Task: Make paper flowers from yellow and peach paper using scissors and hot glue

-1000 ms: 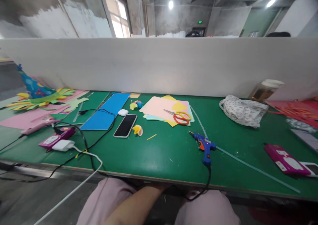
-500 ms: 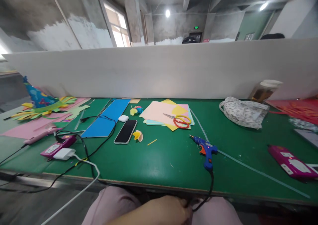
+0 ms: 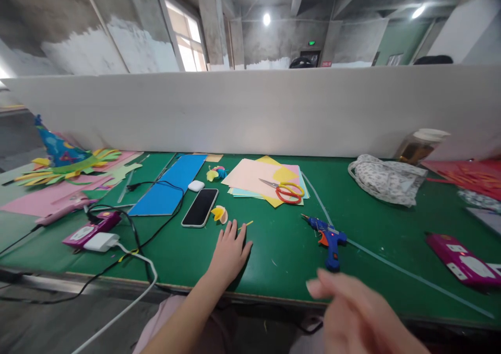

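Note:
My left hand [image 3: 229, 252] lies on the green table with its fingers spread, holding nothing. By its fingertips is a thin yellow strip [image 3: 249, 223], partly covered by the hand. Just beyond sits a small yellow-and-peach folded paper piece [image 3: 219, 214]. My right hand [image 3: 348, 304], blurred by motion, is at the table's front edge, below the blue hot glue gun [image 3: 332, 239]; how its fingers are set is unclear. The glue gun lies on its side, with a long clear glue stick [image 3: 415, 275] reaching to the right.
Yellow-and-red scissors [image 3: 288, 191] rest on stacked coloured paper [image 3: 245, 174]. A phone [image 3: 199, 208], a blue sheet [image 3: 166, 187] and a purple power strip [image 3: 92, 229] with cables lie left. At right are a cloth bag [image 3: 385, 179], a jar [image 3: 420, 145] and another purple strip [image 3: 464, 260].
My left hand has risen from my lap onto the table beside the yellow strip. My right hand has come into view at the lower right. The view has shifted slightly.

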A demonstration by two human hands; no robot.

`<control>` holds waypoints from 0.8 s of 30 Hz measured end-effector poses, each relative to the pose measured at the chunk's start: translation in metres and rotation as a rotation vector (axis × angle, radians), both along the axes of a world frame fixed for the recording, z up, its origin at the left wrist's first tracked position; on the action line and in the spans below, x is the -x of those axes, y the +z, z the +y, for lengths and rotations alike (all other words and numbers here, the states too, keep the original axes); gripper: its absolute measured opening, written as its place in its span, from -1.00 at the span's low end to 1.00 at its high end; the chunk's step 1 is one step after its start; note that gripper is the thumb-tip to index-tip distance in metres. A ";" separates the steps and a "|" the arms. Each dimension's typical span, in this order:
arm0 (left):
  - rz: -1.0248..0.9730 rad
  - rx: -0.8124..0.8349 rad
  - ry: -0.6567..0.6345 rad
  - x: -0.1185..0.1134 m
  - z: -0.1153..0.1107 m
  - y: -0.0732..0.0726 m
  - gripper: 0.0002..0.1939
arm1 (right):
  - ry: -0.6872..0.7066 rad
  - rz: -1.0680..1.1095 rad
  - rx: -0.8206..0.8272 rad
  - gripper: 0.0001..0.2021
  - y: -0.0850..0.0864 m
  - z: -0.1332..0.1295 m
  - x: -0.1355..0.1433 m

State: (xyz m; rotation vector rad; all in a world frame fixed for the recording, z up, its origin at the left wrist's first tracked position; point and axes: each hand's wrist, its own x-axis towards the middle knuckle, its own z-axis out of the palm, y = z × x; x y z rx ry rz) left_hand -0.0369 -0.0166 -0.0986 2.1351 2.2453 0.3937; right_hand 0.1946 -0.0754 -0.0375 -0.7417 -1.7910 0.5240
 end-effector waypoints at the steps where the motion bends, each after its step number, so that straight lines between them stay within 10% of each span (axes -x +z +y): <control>1: 0.000 0.009 -0.019 -0.004 -0.001 0.000 -0.49 | -0.025 0.013 -0.007 -0.68 0.010 0.018 0.009; 5: -0.021 0.039 -0.117 -0.018 0.007 0.006 -0.48 | -0.126 -0.264 0.087 -0.71 0.034 0.095 0.040; 9: -0.078 0.048 -0.203 -0.015 0.027 0.020 -0.53 | -0.087 -0.623 0.212 -0.74 0.021 0.139 0.058; 16: -0.150 -0.113 -0.020 0.034 0.050 0.043 -0.60 | 0.004 -0.805 0.189 -0.68 -0.014 0.133 0.086; 24: -0.060 -0.209 0.098 0.055 0.052 0.015 -0.64 | 0.135 -0.943 0.140 -0.57 -0.037 0.123 0.094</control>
